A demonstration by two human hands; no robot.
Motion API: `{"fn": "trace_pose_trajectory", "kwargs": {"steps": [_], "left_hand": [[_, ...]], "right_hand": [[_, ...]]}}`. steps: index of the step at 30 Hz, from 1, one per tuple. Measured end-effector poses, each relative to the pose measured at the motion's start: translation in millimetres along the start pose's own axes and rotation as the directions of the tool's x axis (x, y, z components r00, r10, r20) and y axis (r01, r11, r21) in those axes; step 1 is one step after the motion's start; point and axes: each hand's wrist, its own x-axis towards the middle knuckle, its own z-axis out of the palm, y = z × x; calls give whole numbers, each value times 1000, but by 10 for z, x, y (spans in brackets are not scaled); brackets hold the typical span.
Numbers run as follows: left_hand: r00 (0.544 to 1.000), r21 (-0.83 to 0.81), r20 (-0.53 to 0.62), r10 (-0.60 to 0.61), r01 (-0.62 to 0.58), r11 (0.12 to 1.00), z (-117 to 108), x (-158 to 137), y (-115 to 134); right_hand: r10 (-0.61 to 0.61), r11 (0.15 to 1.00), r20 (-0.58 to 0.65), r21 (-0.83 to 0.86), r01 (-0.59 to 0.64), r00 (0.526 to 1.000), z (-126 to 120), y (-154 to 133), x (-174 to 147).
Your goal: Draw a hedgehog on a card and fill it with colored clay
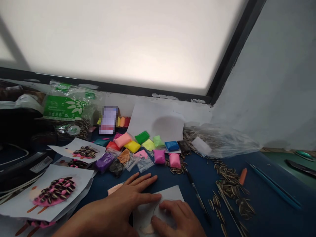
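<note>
My left hand [134,197] lies open with its fingers spread, the thumb side resting on a small white sheet of paper [172,192]. My right hand [181,219] is over the same sheet with its fingers bent. Its thumb touches the end of a flattened cream-coloured piece of clay [147,229], and a gap shows between thumb and index finger. A curved pencil line runs on the paper by the fingertips. Behind my left hand, a peach-coloured piece [115,189] is partly hidden.
Clay packets [133,146] in many colours lie behind the hands. To the right are a black pen [197,194], sunflower seeds [225,179], blue tweezers [274,186] and an orange stick [243,176]. Seed-decorated pictures [85,181] stack at left, near a green seed bag [64,107].
</note>
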Motion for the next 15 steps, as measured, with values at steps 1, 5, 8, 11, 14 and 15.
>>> {"fn": "trace_pose_trajectory", "kwargs": {"steps": [1,5,8,11,14,15], "left_hand": [[1000,2,-2,2,-2,1000,4,2,-3],[1000,-4,-1,4,-4,1000,12,9,2],[1000,1,16,-2,2,1000,-3,11,34],[999,23,46,-27,26,999,-26,12,76],[997,45,59,-57,54,998,-38,13,94],[996,46,60,-59,56,997,-37,13,90]], "right_hand": [[-52,998,-25,-33,51,998,16,-8,18],[-122,991,-163,-69,112,979,83,-15,87],[-155,988,-161,-48,149,975,64,15,140],[-178,984,-96,4,180,979,-70,45,207],[-119,976,51,188,107,992,-247,60,255],[-91,964,67,254,71,994,-287,64,259]]}}
